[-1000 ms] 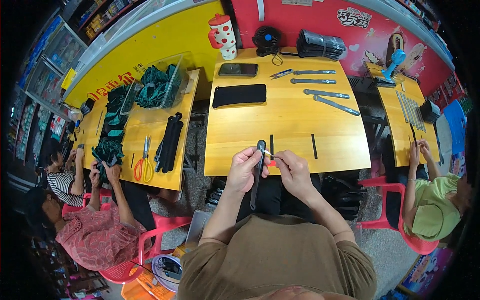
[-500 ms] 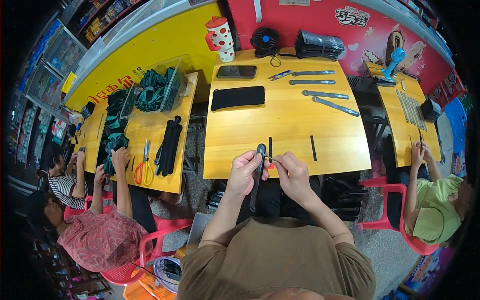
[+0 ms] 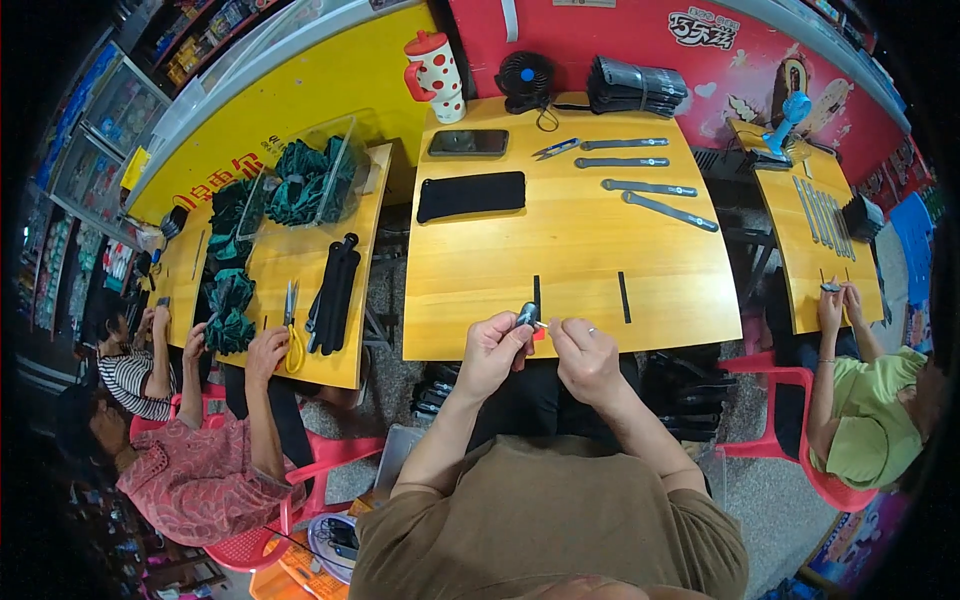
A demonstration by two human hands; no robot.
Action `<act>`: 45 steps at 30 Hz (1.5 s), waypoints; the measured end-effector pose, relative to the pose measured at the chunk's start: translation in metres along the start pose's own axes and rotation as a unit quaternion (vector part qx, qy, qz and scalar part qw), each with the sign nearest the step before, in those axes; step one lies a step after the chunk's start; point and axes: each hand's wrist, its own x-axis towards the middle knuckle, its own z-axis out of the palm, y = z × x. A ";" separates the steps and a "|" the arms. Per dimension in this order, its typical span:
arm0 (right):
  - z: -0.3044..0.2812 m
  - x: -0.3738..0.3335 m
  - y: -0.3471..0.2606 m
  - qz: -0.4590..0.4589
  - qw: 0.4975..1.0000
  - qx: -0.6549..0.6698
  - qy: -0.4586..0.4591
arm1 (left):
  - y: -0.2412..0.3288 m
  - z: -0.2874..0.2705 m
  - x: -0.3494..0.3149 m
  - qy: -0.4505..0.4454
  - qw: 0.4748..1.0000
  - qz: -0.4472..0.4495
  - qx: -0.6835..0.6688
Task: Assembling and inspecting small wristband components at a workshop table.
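Observation:
Just over the table's front edge, my left hand point(image 3: 490, 352) is closed around a dark grey-black strap point(image 3: 528, 313), whose rounded end pokes up past the thumb. The rest of the strap is hidden by the fingers. Close on its right, my right hand point(image 3: 586, 358) pinches something thin with a pale tip point(image 3: 542, 325) that reaches toward the strap; its kind is too small to make out. A thin black strip point(image 3: 537, 290) lies just beyond my hands, and a second black strip point(image 3: 624, 298) lies to its right. A small red patch shows beneath my fingers.
Farther back on the table point(image 3: 470, 275) are a black pouch point(image 3: 471, 196), a phone point(image 3: 468, 143), snips point(image 3: 556, 149), several grey straps point(image 3: 650, 188), a fan point(image 3: 525, 80), a tumbler point(image 3: 438, 80) and bundled black straps point(image 3: 636, 87). Co-workers sit at side tables, left and right.
The strap, earlier hanging lengthwise below my left hand, now shows only its upper end, tilted. My right hand stays beside it. At left, a co-worker's hand has moved from green fabric to the scissors.

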 end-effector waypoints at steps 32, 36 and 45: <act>0.004 0.000 -0.012 0.043 0.979 0.125 0.157 | 0.018 0.018 -0.029 0.006 0.992 0.076 0.104; 0.008 0.002 -0.012 -0.003 0.986 0.051 0.157 | 0.014 0.014 -0.027 0.001 0.999 0.048 0.024; 0.008 0.019 -0.012 -0.030 0.994 0.083 0.067 | 0.005 0.001 -0.018 -0.022 0.990 0.026 -0.134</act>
